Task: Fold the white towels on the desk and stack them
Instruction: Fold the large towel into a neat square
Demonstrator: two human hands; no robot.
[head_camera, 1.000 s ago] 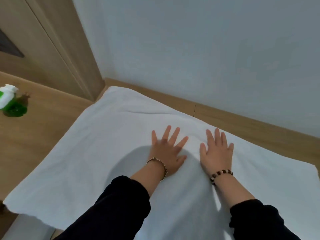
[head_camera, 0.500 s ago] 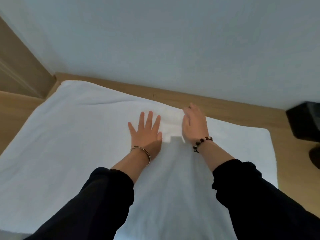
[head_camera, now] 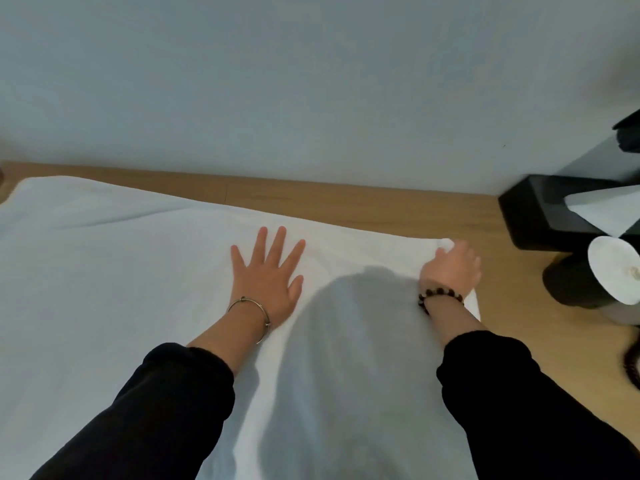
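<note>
A large white towel [head_camera: 121, 289] lies spread flat over the wooden desk [head_camera: 381, 206], reaching from the left edge of the view almost to the right side. My left hand [head_camera: 270, 275] rests flat on it near the middle, fingers straight and spread. My right hand [head_camera: 450, 271] is at the towel's far right corner. Its fingers are curled and pinch that corner, which is raised slightly off the desk. Both arms wear dark sleeves; the towel's near edge is hidden below the view.
A black tissue box [head_camera: 554, 216] with a white tissue [head_camera: 609, 209] sticking out stands at the right against the wall. In front of it is a dark cylinder with a white top [head_camera: 595, 282]. Bare desk shows right of the towel.
My right hand slid rightward across the towel from beside my left hand to the far right corner and curled onto it. The left hand stayed flat. The view swung right.
</note>
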